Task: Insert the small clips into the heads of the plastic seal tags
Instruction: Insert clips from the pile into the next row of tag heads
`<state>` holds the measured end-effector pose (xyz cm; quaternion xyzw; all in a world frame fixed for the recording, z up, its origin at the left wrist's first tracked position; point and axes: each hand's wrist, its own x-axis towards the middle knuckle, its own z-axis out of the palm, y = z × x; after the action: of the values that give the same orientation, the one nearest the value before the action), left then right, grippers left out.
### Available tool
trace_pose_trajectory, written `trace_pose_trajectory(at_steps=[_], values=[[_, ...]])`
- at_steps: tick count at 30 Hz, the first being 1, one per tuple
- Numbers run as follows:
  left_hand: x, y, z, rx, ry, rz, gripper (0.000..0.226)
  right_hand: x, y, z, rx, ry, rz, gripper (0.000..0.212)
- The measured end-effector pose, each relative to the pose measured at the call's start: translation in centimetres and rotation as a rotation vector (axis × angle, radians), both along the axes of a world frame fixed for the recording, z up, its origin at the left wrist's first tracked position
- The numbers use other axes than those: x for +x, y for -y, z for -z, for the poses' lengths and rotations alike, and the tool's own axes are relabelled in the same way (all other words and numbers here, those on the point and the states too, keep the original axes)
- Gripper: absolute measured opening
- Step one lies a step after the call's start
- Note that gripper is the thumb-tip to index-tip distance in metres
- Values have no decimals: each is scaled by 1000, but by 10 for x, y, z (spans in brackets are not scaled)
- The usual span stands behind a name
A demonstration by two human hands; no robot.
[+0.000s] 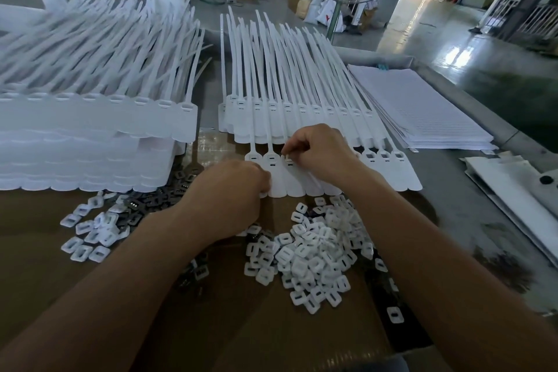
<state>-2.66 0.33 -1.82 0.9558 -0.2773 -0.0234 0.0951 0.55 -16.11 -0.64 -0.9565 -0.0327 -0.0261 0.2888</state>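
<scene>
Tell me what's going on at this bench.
A person is fitting clips into white seal tags. The right hand pinches a small clip at a tag head in the front row, while the left hand rests on that row's flat ends. A loose pile of white clips lies just in front, and a stack of tags sits left.

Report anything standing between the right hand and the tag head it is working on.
Nothing visible does. The right hand pinches a clip at the tag head, third from the left in the front row. The left hand rests on the tags beside it, clear of that head.
</scene>
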Motion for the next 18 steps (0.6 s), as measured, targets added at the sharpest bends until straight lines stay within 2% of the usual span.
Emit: trace_pose_trajectory(at_steps=[3, 6, 11, 18], values=[[1, 0, 0, -7, 1, -10, 47, 3, 0, 1, 4, 3, 28, 13], [2, -1, -1, -12, 3, -3, 47, 4, 0, -3, -8, -38, 8, 17], [3, -2, 0, -27, -2, -5, 49, 12, -4, -10, -113, -97, -10, 17], [3, -2, -2, -40, -11, -8, 45, 18, -9, -13, -165, -115, 77, 15]])
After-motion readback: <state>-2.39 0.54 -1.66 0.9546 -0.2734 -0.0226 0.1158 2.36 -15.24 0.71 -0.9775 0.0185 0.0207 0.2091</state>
